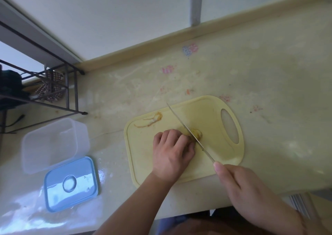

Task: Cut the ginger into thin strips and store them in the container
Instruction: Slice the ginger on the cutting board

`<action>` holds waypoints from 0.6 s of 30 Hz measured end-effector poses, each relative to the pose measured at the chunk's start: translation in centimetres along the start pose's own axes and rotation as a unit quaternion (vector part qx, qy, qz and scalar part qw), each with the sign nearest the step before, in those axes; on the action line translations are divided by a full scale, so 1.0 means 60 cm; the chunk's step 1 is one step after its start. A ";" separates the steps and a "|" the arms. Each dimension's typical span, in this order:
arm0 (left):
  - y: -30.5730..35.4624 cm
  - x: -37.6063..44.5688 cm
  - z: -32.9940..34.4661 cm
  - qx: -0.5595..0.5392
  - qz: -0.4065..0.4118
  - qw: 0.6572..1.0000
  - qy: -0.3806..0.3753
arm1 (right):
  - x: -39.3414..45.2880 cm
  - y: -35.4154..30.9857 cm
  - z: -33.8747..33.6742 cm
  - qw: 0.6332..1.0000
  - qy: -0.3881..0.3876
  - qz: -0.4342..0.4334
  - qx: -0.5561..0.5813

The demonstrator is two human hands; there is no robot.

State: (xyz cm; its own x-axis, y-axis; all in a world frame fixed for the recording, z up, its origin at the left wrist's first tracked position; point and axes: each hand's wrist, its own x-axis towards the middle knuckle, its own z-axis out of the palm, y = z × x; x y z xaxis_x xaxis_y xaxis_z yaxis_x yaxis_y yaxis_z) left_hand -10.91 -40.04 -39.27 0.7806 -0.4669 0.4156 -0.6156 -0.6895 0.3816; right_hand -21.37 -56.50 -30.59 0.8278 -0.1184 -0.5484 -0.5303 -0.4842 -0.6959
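Dark metal first, a wire rack (53,94) standing well off to the left of the cutting board (212,164), up at the back of the pale counter (269,76). Coming closer to the board, there's the clear plastic container (52,145), open-topped, sitting on the counter to the board's left with a clear gap between them, and its blue lid (71,183) lies flat just in front of it, touching or nearly touching the container's near edge. Now onto the yellow cutting board itself: near its far-left corner lie some ginger peelings (152,120), thin brownish scraps, apart from the action. In the middle of the board the left hand (172,154) is down with its fingers curled, knuckles up, pinning the ginger (196,133) against the board; the ginger pokes out just beyond the fingertips, toward the board's handle hole. And the knife (186,128) is right there, its blade running diagonally across the board's centre, tip pointing to the far edge, the edge resting on the ginger right beside the left fingertips. Follow the blade back over the board's near-right edge and you reach the right hand (251,189), wrapped round the knife's handle with the forefinger stretched along the top toward the blade. To the board's far side the counter carries a few faded pinkish sticker marks (190,49).
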 end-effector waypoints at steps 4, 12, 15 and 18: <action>0.000 0.001 0.003 0.008 -0.005 1.000 0.010 | -0.007 0.005 -0.001 1.000 0.003 0.001 -0.001; -0.001 -0.001 0.004 0.033 -0.018 0.999 -0.009 | -0.015 0.010 0.000 1.000 0.013 0.001 -0.004; -0.001 -0.001 0.006 0.039 -0.018 0.999 -0.012 | -0.014 0.014 0.003 1.000 0.014 0.008 -0.016; -0.001 -0.001 0.007 0.041 -0.013 0.999 -0.012 | -0.014 0.014 0.006 1.000 0.012 0.009 -0.009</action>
State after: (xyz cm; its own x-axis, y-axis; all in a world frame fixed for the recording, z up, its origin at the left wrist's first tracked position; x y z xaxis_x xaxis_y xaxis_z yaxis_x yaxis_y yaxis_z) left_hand -10.88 -40.20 -39.67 0.7994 -0.4603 0.3862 -0.5845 -0.7448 0.3221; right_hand -22.55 -56.51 -30.88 0.8220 -0.1484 -0.5499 -0.5427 -0.4969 -0.6771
